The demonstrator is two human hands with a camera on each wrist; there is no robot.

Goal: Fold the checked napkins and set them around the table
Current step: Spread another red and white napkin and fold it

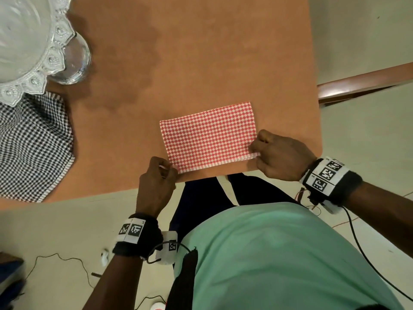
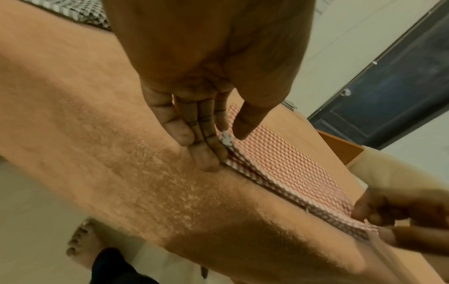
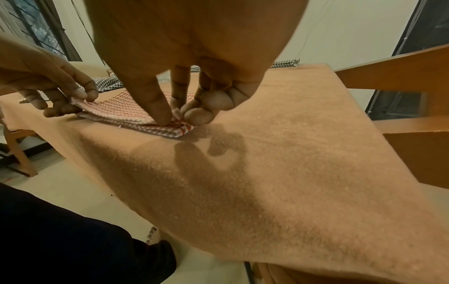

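Red-checked napkin [image 1: 209,136] lies folded rectangular, near corners pinched by left hand [image 1: 155,186] and right hand [image 1: 280,156] fingers.

Glass bowl [image 1: 24,41] cut off, top-left.

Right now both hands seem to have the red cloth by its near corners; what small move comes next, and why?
Probably lift the near edge and fold it away over the far edge. The left hand and right hand each pinch a near corner of the red checked napkin, which lies flat as a wide rectangle near the edge of the table.
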